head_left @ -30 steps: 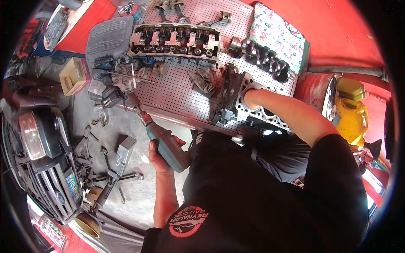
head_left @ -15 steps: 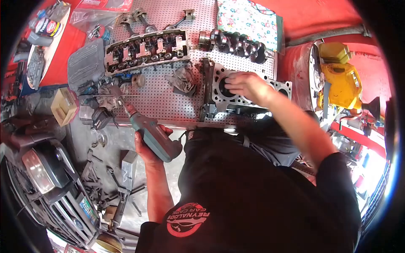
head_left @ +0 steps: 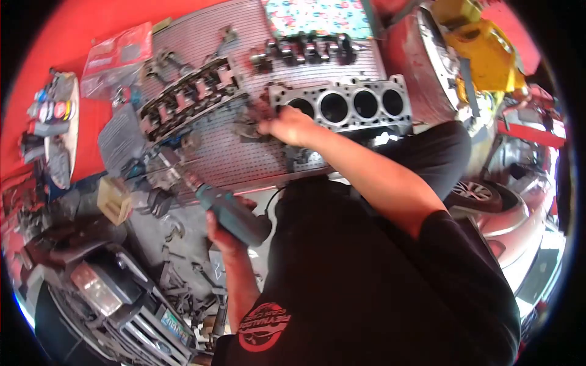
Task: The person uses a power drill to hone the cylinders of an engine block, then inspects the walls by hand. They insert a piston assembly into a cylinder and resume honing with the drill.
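My left hand is wrapped around the grip of a dark green power drill, whose chuck points up and left toward the bench. My right hand is at the left end of an engine block with several open cylinder bores, partly covering the leftmost one. Its fingertips reach the edge of a crumpled rag on the bench; motion blur smears the fingers. Left of the rag lies a cylinder head with its valve gear facing up.
A crankshaft lies behind the block on the perforated bench top, near a floral cloth. Pistons with rods sit behind the cylinder head. A small box stands at the bench's left edge, above a vehicle front.
My right hand has moved left from over the block's bores to the rag. The drill stays in my left hand. The whole view has shifted and turned.
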`<state>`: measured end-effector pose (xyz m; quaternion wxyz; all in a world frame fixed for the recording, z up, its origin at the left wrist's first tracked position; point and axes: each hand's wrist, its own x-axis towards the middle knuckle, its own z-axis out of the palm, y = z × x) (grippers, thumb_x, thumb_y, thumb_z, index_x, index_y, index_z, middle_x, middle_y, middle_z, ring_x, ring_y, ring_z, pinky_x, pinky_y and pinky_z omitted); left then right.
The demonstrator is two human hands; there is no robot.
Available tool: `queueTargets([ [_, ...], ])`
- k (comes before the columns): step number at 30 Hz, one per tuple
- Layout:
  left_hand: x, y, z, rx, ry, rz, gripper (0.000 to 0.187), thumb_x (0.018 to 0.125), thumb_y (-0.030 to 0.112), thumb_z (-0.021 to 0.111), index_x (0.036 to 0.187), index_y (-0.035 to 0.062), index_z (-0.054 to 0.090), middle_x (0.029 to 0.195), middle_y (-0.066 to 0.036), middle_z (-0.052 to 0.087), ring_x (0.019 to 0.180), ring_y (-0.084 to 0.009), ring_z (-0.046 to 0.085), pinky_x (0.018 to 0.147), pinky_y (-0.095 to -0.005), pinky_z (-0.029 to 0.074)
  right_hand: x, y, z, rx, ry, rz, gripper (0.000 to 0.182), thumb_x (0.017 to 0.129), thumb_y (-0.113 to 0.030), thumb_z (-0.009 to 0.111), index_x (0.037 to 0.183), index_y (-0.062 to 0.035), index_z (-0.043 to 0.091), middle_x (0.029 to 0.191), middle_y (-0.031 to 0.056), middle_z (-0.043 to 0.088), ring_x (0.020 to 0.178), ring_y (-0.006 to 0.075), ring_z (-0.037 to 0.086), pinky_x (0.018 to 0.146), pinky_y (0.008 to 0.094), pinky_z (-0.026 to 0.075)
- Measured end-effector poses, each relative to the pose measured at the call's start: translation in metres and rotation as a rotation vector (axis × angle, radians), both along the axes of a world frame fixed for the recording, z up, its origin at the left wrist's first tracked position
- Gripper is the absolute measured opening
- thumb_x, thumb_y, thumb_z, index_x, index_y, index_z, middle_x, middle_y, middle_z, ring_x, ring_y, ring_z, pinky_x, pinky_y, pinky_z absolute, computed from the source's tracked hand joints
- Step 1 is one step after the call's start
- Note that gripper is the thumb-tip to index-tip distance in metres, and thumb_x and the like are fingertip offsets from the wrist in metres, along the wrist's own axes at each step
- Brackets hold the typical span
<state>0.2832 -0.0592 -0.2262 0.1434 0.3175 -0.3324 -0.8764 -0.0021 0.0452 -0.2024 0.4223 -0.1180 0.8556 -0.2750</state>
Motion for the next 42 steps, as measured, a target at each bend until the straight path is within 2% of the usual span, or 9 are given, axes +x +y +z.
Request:
queueTargets([
  [1, -0.002, 0.001, 0.000, 0.060, -0.002, 0.011, 0.071, 0.093, 0.063, 0.054, 0.126, 0.0001, 0.058, 0.104, -0.017, 0.068, 0.095, -0.0339, 0.068, 0.087, -0.0468, 0.055, 0.011, 0.010, -0.009, -0.040, 0.163, 0.238, 0.077, 0.084, -0.053, 0.071, 0.127, 0.0093, 0.062, 0.130, 0.0296, 0.058, 0.125, 0.0434, 0.054, 0.110, 0.0468, 0.043],
  [4, -0.026, 0.015, 0.007, -0.017, -0.119, 0.036, 0.058, 0.098, 0.053, 0.059, 0.129, 0.0028, 0.057, 0.110, -0.010, 0.067, 0.100, -0.0247, 0.067, 0.092, -0.0415, 0.055, 0.068, 0.031, 0.029, -0.375, 0.339, 0.196, 0.100, 0.077, -0.040, 0.083, 0.151, 0.0081, 0.035, 0.149, 0.0307, 0.044, 0.140, 0.0442, 0.042, 0.117, 0.0451, 0.037],
  [6, -0.040, 0.022, -0.005, -0.059, -0.134, -0.131, 0.060, 0.099, 0.052, 0.061, 0.131, 0.0010, 0.056, 0.118, -0.008, 0.066, 0.107, -0.0211, 0.064, 0.097, -0.0394, 0.051, 0.092, 0.037, 0.048, -0.387, 0.080, 0.193, 0.114, 0.073, -0.039, 0.089, 0.156, 0.0068, 0.025, 0.152, 0.0284, 0.043, 0.141, 0.0400, 0.045, 0.118, 0.0451, 0.037],
  [11, -0.083, 0.039, 0.032, -0.384, -0.159, -0.454, 0.062, 0.103, 0.045, 0.061, 0.140, -0.0041, 0.052, 0.126, -0.014, 0.065, 0.117, -0.0227, 0.061, 0.102, -0.0373, 0.048, 0.079, 0.068, 0.042, -0.540, -0.418, -0.168, 0.108, 0.069, -0.014, 0.094, 0.154, 0.0046, 0.030, 0.135, 0.0163, 0.058, 0.128, 0.0254, 0.055, 0.111, 0.0389, 0.044],
  [15, -0.092, -0.034, 0.002, -0.850, -0.095, -0.998, 0.058, 0.102, 0.043, 0.061, 0.140, -0.0004, 0.055, 0.117, -0.014, 0.071, 0.112, -0.0234, 0.067, 0.093, -0.0391, 0.054, 0.073, 0.115, 0.045, -0.499, -0.165, -0.111, 0.096, 0.065, -0.004, 0.090, 0.149, 0.0004, 0.043, 0.135, 0.0137, 0.059, 0.127, 0.0241, 0.056, 0.112, 0.0378, 0.041],
  [21, -0.100, -0.241, -0.200, -0.294, -0.881, 0.063, 0.042, 0.102, 0.041, 0.051, 0.135, 0.0149, 0.058, 0.113, -0.018, 0.069, 0.100, -0.0330, 0.068, 0.082, -0.0481, 0.056, 0.094, 0.186, 0.039, -0.560, -0.061, -0.471, 0.094, 0.060, -0.001, 0.085, 0.146, -0.0010, 0.045, 0.134, 0.0107, 0.061, 0.121, 0.0201, 0.058, 0.108, 0.0359, 0.044],
  [29, -0.110, -0.326, -0.286, 0.072, -0.956, 0.087, 0.037, 0.101, 0.036, 0.053, 0.128, 0.0141, 0.065, 0.140, -0.004, 0.061, 0.134, -0.0300, 0.052, 0.105, -0.0600, 0.043, 0.125, 0.238, 0.050, -0.444, -0.014, -0.846, 0.088, 0.060, -0.009, 0.087, 0.138, -0.0007, 0.049, 0.132, 0.0101, 0.063, 0.113, 0.0175, 0.060, 0.102, 0.0347, 0.046],
  [37, -0.089, -0.298, -0.264, 0.250, -0.611, 0.188, 0.043, 0.100, 0.038, 0.043, 0.120, 0.0118, 0.071, 0.129, -0.008, 0.069, 0.121, -0.0303, 0.063, 0.095, -0.0547, 0.051, 0.137, 0.258, 0.037, -0.565, -0.002, -1.018, 0.086, 0.063, -0.010, 0.091, 0.138, -0.0022, 0.050, 0.130, 0.0105, 0.065, 0.115, 0.0191, 0.062, 0.104, 0.0365, 0.047],
  [42, -0.075, -0.199, -0.170, 0.119, -0.513, 0.236, 0.035, 0.098, 0.029, 0.051, 0.116, 0.0066, 0.070, 0.120, -0.010, 0.071, 0.112, -0.0300, 0.068, 0.095, -0.0505, 0.055, 0.128, 0.260, 0.030, -0.610, 0.015, -1.010, 0.084, 0.063, -0.009, 0.090, 0.138, -0.0021, 0.052, 0.129, 0.0094, 0.066, 0.116, 0.0189, 0.062, 0.105, 0.0362, 0.046],
])
